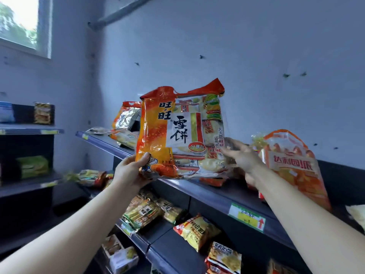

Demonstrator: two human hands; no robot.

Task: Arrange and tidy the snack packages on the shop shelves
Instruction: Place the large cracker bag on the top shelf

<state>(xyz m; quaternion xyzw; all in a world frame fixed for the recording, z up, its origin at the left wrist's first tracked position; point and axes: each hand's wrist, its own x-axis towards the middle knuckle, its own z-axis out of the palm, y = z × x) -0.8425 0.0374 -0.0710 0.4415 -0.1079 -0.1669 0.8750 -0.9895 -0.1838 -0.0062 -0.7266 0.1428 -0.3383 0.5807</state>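
left hand [129,172] grips cracker bag [177,133]; orange bag [292,167] beside right hand [242,156]

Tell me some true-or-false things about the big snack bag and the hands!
1. The left hand grips the bottom corner of the big orange bag. True.
2. The big orange bag lies flat on the floor. False: it is held upright at the edge of the top shelf.
3. The right hand touches the bag's right side with its fingers spread. True.
4. The price tag on the shelf edge has a blue arrow. False: its arrow is red.
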